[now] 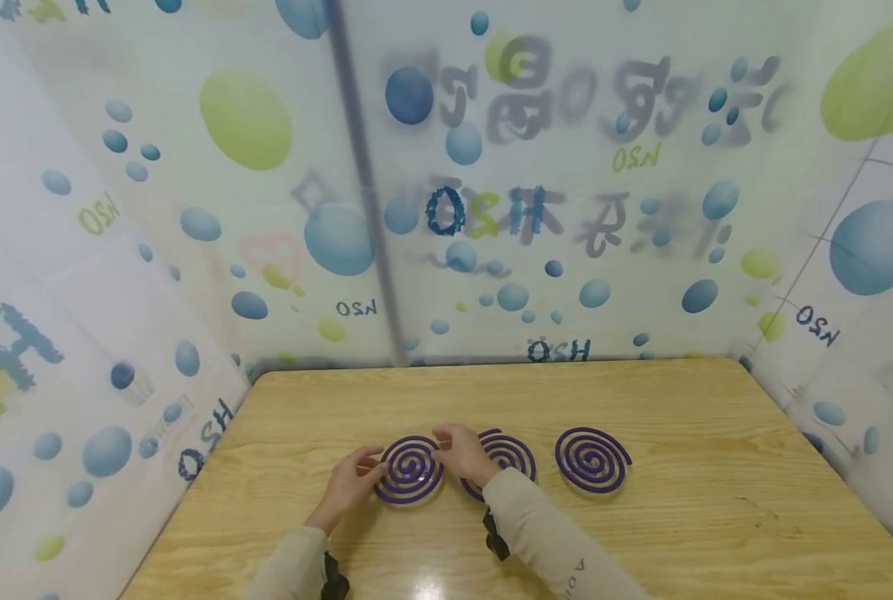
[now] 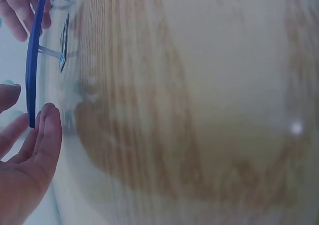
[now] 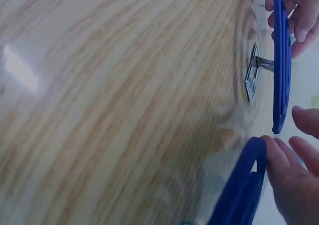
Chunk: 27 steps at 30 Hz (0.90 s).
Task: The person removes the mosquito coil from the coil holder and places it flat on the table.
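Note:
A dark purple mosquito coil [image 1: 409, 467], blue in the wrist views, lies level on a small metal stand [image 3: 251, 78], raised off the table. My left hand [image 1: 351, 482] is at its left edge; in the left wrist view the fingertips [image 2: 50, 116] come right up to the rim, the thumb a little apart from it. On the opposite side my right hand [image 1: 467, 454] has its thumb and relaxed fingers around the right edge. Behind the right hand a second mosquito coil [image 1: 521, 461] is partly hidden.
A third mosquito coil [image 1: 589, 457] sits farther right. All three are in a row on the wooden table [image 1: 686, 533]. Walls of printed sheet [image 1: 476, 317] with bubbles and lettering stand behind the table and along both sides.

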Each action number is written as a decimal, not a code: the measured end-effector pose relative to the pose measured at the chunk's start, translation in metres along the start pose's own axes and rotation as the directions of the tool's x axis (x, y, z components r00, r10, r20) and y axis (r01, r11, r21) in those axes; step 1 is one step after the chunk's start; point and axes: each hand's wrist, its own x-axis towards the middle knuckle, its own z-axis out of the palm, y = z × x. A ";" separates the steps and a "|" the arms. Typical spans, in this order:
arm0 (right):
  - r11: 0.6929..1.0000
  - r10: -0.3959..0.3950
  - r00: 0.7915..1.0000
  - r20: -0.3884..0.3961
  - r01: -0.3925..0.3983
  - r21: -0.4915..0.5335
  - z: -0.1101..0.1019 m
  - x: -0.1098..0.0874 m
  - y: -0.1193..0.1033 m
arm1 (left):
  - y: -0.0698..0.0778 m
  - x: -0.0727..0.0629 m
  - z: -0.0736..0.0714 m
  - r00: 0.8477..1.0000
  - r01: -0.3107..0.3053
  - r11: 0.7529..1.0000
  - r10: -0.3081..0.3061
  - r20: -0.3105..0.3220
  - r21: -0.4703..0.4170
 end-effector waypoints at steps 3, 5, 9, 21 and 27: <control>1.000 0.009 1.000 0.001 -0.009 0.002 0.001 0.001 0.001 | 0.000 -0.001 0.000 1.000 0.005 1.000 -0.005 0.006 -0.007; 1.000 0.004 1.000 -0.002 -0.004 -0.015 0.002 0.002 0.001 | 0.000 -0.001 0.001 1.000 0.006 1.000 -0.006 0.003 -0.008; 0.998 -0.014 1.000 -0.015 0.013 -0.061 0.003 0.003 0.002 | 0.000 -0.002 0.000 1.000 -0.007 1.000 0.007 -0.008 -0.003; 0.995 -0.045 0.999 -0.029 0.042 -0.088 0.008 0.015 0.022 | 0.001 0.000 0.002 0.999 0.038 0.998 -0.040 -0.031 -0.055; 0.998 -0.021 0.999 -0.027 0.019 -0.059 0.005 0.005 0.009 | 0.000 0.000 0.003 0.998 0.056 0.996 -0.058 -0.039 -0.065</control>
